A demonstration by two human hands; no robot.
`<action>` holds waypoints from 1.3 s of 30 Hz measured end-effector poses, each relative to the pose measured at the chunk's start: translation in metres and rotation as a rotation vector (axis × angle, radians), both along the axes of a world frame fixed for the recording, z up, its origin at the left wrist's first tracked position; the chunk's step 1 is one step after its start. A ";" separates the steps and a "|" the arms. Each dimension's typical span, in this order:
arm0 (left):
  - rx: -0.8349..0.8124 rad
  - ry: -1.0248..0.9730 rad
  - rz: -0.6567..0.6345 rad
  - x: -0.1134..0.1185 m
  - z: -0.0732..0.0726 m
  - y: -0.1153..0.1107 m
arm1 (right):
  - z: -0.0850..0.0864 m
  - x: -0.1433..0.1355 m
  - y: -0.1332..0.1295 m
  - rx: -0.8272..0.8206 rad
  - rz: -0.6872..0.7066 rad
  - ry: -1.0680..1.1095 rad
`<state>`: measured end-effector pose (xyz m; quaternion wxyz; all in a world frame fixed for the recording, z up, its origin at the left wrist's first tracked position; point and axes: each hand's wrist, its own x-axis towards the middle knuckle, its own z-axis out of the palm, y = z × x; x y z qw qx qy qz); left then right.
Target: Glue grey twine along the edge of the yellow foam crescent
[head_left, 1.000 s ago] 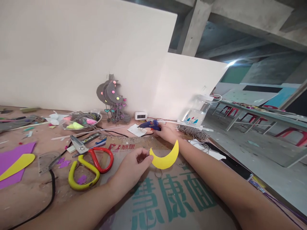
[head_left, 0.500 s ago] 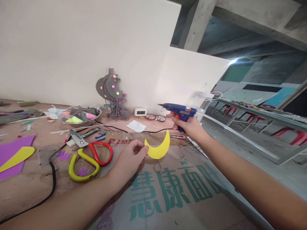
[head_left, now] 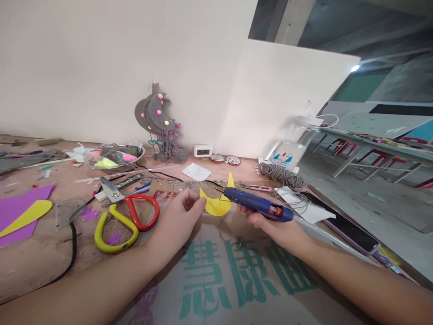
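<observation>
Between the thumb and fingers of my left hand is the left tip of a yellow crescent moon cutout. My right hand is wrapped round a blue hot glue gun, which lies nearly level. Its nozzle points left and is over the crescent's inner curve; whether it touches cannot be made out. Below the crescent, a thin loop of string shows against the printed sheet. Scissors with one red and one yellow handle lie open to the left of my left hand.
At the back stand grey moon ornaments, a small digital clock and a bowl of pom-poms. Grey cord, a clear bottle and a phone are right. Purple sheet lies left; a black cable crosses there.
My right hand has brought the glue gun down and turned it, so its nozzle is now at the crescent. My left hand stays on the crescent. The view has shifted rightward.
</observation>
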<state>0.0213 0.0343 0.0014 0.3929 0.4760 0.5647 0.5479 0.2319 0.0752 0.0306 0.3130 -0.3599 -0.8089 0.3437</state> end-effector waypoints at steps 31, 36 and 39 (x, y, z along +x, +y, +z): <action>-0.018 0.098 -0.093 0.004 0.004 -0.005 | -0.015 -0.006 -0.006 -0.099 -0.110 0.069; -0.024 0.099 -0.095 0.004 0.003 -0.004 | -0.012 -0.009 -0.009 -0.142 -0.126 0.091; -0.025 0.109 -0.093 0.004 0.002 -0.005 | -0.010 -0.010 -0.010 -0.151 -0.129 0.088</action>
